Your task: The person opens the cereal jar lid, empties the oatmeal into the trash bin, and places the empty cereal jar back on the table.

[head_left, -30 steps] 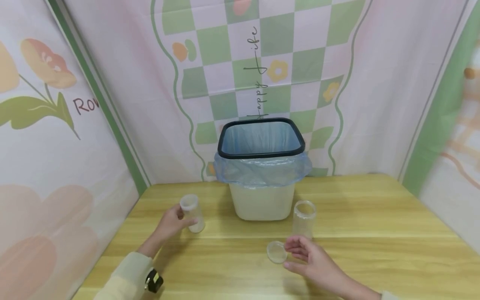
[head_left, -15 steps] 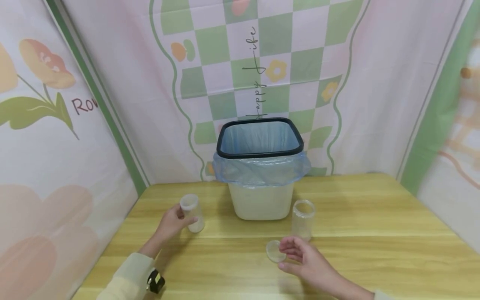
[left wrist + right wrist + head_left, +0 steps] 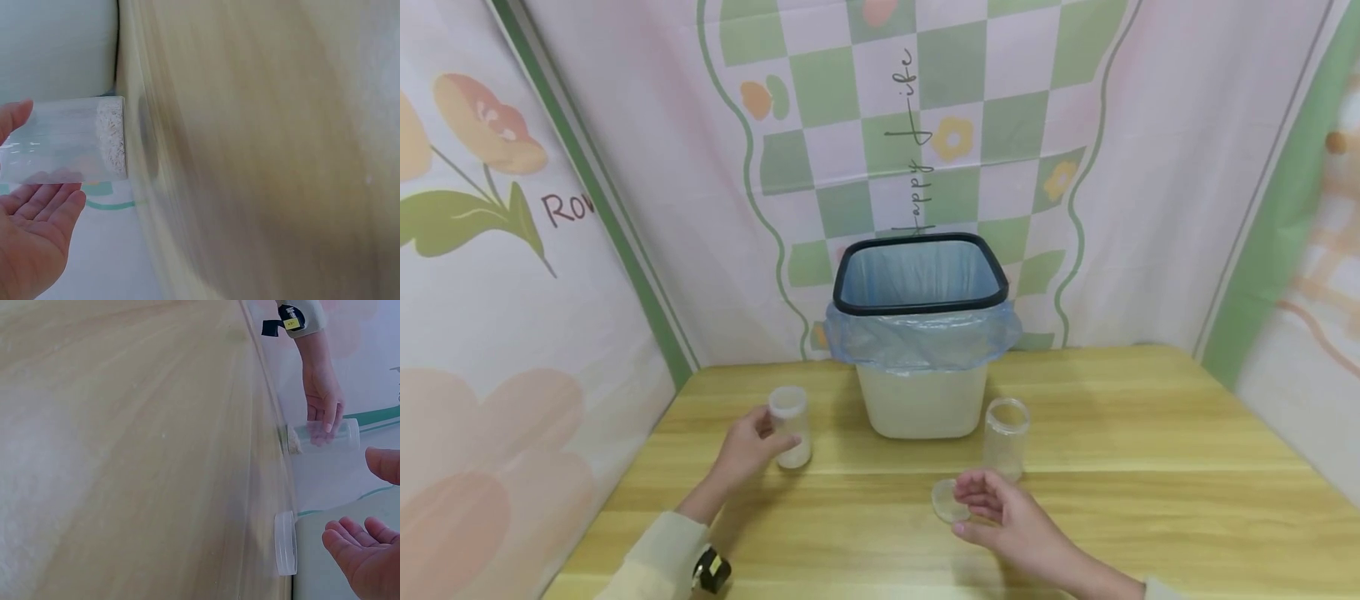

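A clear plastic jar (image 3: 793, 429) stands on the table at the left, its top whitish. White, shred-like bits (image 3: 111, 137) lie at its bottom. My left hand (image 3: 751, 446) holds this jar from the left, thumb on the near side and fingers on the far side. My right hand (image 3: 1011, 517) hovers beside a round clear lid (image 3: 946, 500), its fingers loosely bent and apart from the thumb. In the right wrist view the lid (image 3: 285, 544) lies flat on the table, below those fingers. Behind the right hand stands a second clear jar (image 3: 1006, 437), uncovered.
A cream bin (image 3: 923, 404) with a black rim and a blue liner bag (image 3: 925, 340) stands at the back middle of the wooden table (image 3: 835, 533). Patterned cloth (image 3: 1015, 50) hangs behind and at both sides. A black device (image 3: 711, 571) is on the left wrist.
The jar in my left hand has shifted slightly right and stands more upright. My right hand has moved a little left, over the lid's edge in the head view.
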A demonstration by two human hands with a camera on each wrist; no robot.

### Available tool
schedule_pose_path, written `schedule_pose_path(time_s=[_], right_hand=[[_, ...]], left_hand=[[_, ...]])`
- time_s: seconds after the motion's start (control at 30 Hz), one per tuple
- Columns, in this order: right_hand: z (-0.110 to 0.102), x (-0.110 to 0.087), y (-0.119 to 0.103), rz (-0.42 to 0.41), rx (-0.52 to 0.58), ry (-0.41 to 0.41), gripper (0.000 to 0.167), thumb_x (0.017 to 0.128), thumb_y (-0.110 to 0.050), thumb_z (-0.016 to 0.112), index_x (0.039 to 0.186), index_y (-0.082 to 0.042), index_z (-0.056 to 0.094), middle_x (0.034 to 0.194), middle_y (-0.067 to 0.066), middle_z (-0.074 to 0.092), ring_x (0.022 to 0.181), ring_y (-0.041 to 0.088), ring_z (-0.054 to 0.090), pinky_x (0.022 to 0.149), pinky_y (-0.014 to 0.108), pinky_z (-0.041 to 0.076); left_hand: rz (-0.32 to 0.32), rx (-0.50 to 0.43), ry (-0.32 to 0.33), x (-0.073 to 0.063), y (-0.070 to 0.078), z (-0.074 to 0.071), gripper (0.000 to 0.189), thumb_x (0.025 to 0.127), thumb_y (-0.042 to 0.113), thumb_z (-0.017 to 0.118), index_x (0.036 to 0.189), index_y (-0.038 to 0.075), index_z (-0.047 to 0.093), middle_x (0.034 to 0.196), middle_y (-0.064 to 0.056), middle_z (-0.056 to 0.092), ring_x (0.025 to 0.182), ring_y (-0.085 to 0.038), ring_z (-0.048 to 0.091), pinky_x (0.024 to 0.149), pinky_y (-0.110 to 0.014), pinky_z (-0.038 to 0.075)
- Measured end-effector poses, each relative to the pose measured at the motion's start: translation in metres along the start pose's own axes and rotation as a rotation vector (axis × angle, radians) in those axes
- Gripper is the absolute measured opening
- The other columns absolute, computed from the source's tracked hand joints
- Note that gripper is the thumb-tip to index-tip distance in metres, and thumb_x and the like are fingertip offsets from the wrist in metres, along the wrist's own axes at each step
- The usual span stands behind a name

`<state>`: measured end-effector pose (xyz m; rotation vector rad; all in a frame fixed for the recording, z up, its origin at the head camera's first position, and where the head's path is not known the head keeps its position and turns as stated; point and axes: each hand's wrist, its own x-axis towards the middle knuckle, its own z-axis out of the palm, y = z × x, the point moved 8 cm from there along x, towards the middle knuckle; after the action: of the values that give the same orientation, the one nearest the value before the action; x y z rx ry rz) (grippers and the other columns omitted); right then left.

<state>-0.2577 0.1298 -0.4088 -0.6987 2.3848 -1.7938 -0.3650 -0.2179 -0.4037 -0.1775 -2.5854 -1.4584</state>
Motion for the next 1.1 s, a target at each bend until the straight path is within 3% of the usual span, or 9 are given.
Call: schedule_pose_path(time_s=[0.3, 0.57, 0.8, 1.1], right_hand=[[0.0, 0.001, 0.001, 0.022, 0.004, 0.009, 0.055, 0.084, -0.014, 0.075, 0.123, 0.013, 0.047, 0.119, 0.024, 0.056, 0.113, 0.042, 0.055, 0.093, 0.019, 0.046], [-0.002, 0.005, -0.002, 0.025, 0.029, 0.054, 0.053, 0.086, -0.012, 0.074, 0.125, 0.012, 0.047, 0.12, 0.025, 0.057, 0.113, 0.04, 0.056, 0.093, 0.021, 0.047], [0.001, 0.009, -0.011, 0.001, 0.044, 0.108, 0.057, 0.085, -0.011, 0.074, 0.129, 0.012, 0.046, 0.123, 0.025, 0.057, 0.114, 0.035, 0.056, 0.095, 0.022, 0.046], [0.005, 0.011, -0.021, -0.018, 0.123, 0.199, 0.053, 0.086, -0.008, 0.072, 0.129, 0.009, 0.048, 0.124, 0.018, 0.058, 0.116, 0.034, 0.055, 0.096, 0.023, 0.046]], left_hand=[[0.069, -0.059, -0.019, -0.009, 0.016, 0.011, 0.053, 0.073, 0.015, 0.085, 0.117, -0.006, 0.062, 0.106, -0.016, 0.068, 0.104, -0.035, 0.064, 0.091, -0.044, 0.052], [0.133, -0.079, -0.099, -0.022, 0.035, 0.028, 0.051, 0.073, 0.016, 0.085, 0.116, -0.002, 0.064, 0.102, -0.011, 0.069, 0.106, -0.031, 0.064, 0.097, -0.044, 0.047], [0.188, -0.024, -0.187, -0.04, 0.052, 0.045, 0.051, 0.075, 0.023, 0.084, 0.116, -0.001, 0.063, 0.103, -0.008, 0.068, 0.107, -0.032, 0.063, 0.096, -0.049, 0.047], [0.261, -0.051, -0.253, -0.054, 0.071, 0.062, 0.054, 0.074, 0.02, 0.084, 0.119, 0.001, 0.062, 0.108, -0.005, 0.067, 0.105, -0.026, 0.064, 0.093, -0.041, 0.05]])
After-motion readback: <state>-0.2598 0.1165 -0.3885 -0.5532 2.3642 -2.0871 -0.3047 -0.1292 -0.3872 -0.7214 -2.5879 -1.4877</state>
